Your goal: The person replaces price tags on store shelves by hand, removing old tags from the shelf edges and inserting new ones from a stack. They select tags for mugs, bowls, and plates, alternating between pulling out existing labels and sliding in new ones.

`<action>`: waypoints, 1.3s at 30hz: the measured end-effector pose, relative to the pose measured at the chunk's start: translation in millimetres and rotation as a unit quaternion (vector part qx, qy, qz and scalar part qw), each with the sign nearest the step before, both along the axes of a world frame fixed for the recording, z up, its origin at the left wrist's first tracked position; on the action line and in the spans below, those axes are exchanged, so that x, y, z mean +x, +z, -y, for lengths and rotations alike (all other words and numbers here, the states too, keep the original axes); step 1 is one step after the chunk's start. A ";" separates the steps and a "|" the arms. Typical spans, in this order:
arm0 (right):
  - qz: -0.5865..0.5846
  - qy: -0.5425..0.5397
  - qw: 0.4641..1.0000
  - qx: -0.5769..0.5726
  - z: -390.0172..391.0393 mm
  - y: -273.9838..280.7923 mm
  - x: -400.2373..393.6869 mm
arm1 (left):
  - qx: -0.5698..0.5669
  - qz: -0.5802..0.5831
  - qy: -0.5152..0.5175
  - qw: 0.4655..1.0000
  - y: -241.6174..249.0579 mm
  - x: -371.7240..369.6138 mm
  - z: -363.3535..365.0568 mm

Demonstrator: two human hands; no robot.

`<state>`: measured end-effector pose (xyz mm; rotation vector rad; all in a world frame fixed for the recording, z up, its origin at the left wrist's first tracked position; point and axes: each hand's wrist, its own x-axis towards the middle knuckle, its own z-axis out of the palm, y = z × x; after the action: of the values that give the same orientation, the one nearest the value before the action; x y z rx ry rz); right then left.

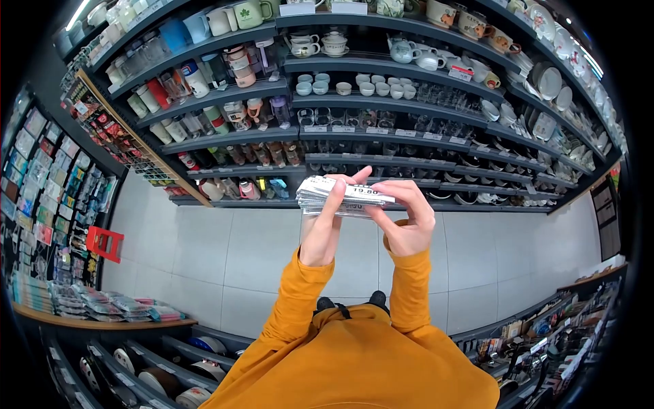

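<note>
In the head view, a stack of white price tags (344, 193) is held in front of me at chest height. The top one reads 19.80, and clear plastic edges show beneath. My left hand (325, 221) grips the stack from the left, its thumb across the top and its fingers behind. At the right end, my right hand (407, 215) pinches the tags between thumb and fingers. Beyond both hands stands a dark shelf unit (381, 155) with label strips along its edges. The undersides of the tags are hidden.
Shelves ahead carry cups (320, 87), teapots (403, 50), tumblers (196, 80) and plates (547, 80). A red step stool (105, 243) stands on the tiled floor (262, 249) at left. Packaged goods (112, 303) lie on a low shelf at lower left; more shelving stands at lower right.
</note>
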<state>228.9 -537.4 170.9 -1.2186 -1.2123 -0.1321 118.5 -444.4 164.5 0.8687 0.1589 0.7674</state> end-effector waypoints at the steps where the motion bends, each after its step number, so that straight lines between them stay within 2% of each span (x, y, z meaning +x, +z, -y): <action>1: -0.005 0.002 1.000 -0.006 -1.4 -1.2 -1.4 | -0.023 0.009 0.004 1.000 2.7 0.0 3.4; 4: -0.074 -0.034 0.996 0.021 -5.1 8.4 -16.1 | -0.114 0.029 0.008 0.993 6.3 1.2 9.6; 5: -0.074 -0.053 0.994 0.064 -8.8 7.1 -21.5 | -0.147 0.034 0.008 0.989 6.6 1.3 10.5; 8: -0.004 -0.109 0.987 0.116 -13.4 -5.9 -27.8 | -0.217 0.046 0.013 0.975 7.8 3.3 10.1; 9: 0.069 -0.145 0.983 0.093 -9.5 -4.2 -26.6 | -0.222 0.040 0.017 0.974 10.9 3.5 10.1; 12: 0.110 -0.130 0.983 0.070 -7.1 -3.7 -27.3 | -0.219 0.051 0.018 0.974 14.2 4.4 8.8; 16: 0.121 -0.127 0.981 0.082 -5.9 -6.5 -26.6 | -0.227 0.063 0.013 0.972 17.5 4.3 10.2; 19: 0.078 -0.150 0.981 0.099 -6.9 -2.4 -30.6 | -0.228 0.046 0.030 0.972 23.2 5.0 14.0; 25: 0.140 -0.151 0.975 0.082 -2.4 -7.1 -28.4 | -0.231 0.064 0.027 0.970 23.9 3.4 15.2; 28: 0.115 -0.153 0.977 0.098 -4.3 -8.2 -33.9 | -0.236 0.073 0.029 0.968 26.4 1.8 16.3; 39: 0.138 -0.164 0.972 0.095 -2.0 -9.3 -32.4 | -0.230 0.073 0.025 0.970 24.7 0.7 16.2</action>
<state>196.5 -535.4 161.6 -1.2495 -1.1949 -0.6677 119.3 -460.7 189.2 0.3678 0.2181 0.7971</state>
